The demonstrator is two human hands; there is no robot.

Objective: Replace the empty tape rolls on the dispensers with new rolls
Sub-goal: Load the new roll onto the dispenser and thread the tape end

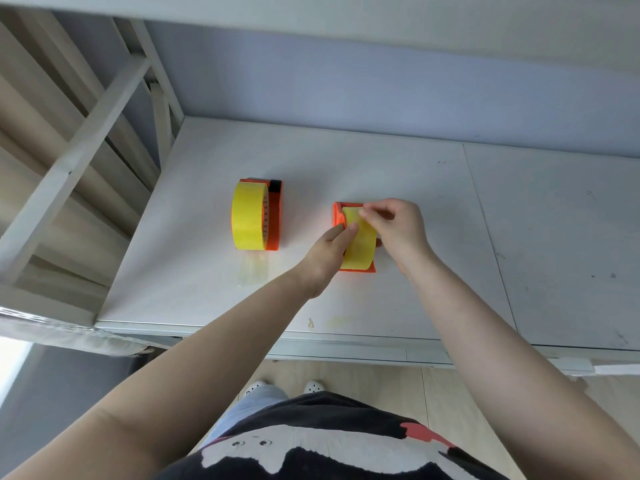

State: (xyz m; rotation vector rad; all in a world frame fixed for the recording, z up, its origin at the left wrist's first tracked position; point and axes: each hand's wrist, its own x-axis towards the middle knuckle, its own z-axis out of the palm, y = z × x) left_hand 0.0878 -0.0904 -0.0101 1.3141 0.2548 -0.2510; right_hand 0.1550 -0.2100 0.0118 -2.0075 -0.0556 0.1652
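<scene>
Two orange tape dispensers stand on the white table (381,168). The left dispenser (273,216) carries a full yellow tape roll (247,216), and a clear strip of tape (252,270) trails from it toward me. The right dispenser (337,216) holds a second yellow roll (360,245). My left hand (329,252) grips that roll's left side. My right hand (398,226) pinches the tape's end at the top of the same roll.
A white metal bed frame and ladder (86,133) rise at the left of the table. A wall runs along the back. The table's front edge (311,336) is near my body, with a small yellowish smear (337,321) by it. Wooden floor lies below.
</scene>
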